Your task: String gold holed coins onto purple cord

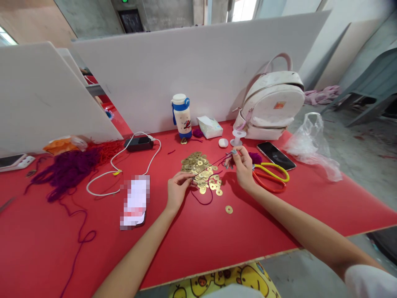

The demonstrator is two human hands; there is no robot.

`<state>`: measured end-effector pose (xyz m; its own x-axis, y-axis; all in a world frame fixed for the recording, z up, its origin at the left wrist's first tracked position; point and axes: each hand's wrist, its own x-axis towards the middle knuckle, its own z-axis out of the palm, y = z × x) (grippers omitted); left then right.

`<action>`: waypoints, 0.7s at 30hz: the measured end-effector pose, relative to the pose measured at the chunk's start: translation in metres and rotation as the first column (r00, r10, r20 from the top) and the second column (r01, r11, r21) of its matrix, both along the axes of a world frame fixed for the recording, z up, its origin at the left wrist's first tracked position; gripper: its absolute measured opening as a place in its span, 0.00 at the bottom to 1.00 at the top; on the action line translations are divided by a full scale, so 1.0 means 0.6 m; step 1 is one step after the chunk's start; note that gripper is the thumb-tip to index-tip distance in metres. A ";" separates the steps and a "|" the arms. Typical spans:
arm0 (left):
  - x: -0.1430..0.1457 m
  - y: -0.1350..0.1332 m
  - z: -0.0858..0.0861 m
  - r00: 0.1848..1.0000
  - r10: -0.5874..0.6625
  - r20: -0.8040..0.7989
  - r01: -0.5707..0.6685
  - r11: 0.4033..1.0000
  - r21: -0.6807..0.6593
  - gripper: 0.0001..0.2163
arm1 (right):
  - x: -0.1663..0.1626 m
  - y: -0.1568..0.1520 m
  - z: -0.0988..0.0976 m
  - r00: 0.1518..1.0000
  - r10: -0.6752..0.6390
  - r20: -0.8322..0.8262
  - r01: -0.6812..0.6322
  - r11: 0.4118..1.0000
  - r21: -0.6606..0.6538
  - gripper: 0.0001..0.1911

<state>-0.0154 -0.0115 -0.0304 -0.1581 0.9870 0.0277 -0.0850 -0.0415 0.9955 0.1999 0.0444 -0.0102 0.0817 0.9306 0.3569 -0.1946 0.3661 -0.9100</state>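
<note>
The left hand [180, 188] and right hand [242, 164] pinch a purple cord [212, 197] taut above coins [201, 166] heaped midway across the red table [192, 244]. Along its far edge stand a closed bottle [182, 116] and a backpack [273, 103], contents hidden; a clear bag [313, 142] slumps at the right edge.

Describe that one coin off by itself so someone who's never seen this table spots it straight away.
On the red table, find the pile of gold-coloured coins near the middle. From there, move toward the table's near edge and slightly right. The single coin there lies flat with bare red all around it, while the pile's coins crowd together.
</note>
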 end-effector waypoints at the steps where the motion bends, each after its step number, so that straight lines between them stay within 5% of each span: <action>1: 0.001 0.000 0.000 1.000 0.007 0.002 -0.007 1.000 -0.014 0.08 | 0.000 0.001 -0.001 1.000 -0.007 0.009 0.007 1.000 -0.001 0.15; 9: -0.003 0.001 -0.002 0.983 0.084 -0.165 -0.079 0.996 0.034 0.08 | 0.003 0.016 -0.025 0.974 -0.017 0.225 0.012 1.000 0.023 0.06; 12: -0.004 0.001 0.001 0.961 0.113 -0.251 -0.100 0.993 0.064 0.07 | 0.003 0.019 -0.035 0.831 -0.008 0.556 -0.074 0.989 0.125 0.14; 16: -0.001 0.000 0.004 0.970 0.118 -0.214 -0.109 0.993 0.053 0.08 | -0.003 0.002 -0.025 0.570 -0.183 0.801 -0.083 0.957 0.278 0.20; 19: 0.003 -0.002 0.005 0.978 0.125 -0.166 -0.119 0.992 0.047 0.08 | -0.012 -0.019 -0.012 0.535 -0.203 0.820 -0.108 0.946 0.305 0.13; 21: 0.007 -0.004 0.008 0.978 0.129 -0.165 -0.120 0.991 0.063 0.08 | -0.021 -0.032 -0.010 0.563 -0.043 0.825 -0.243 0.946 0.215 0.12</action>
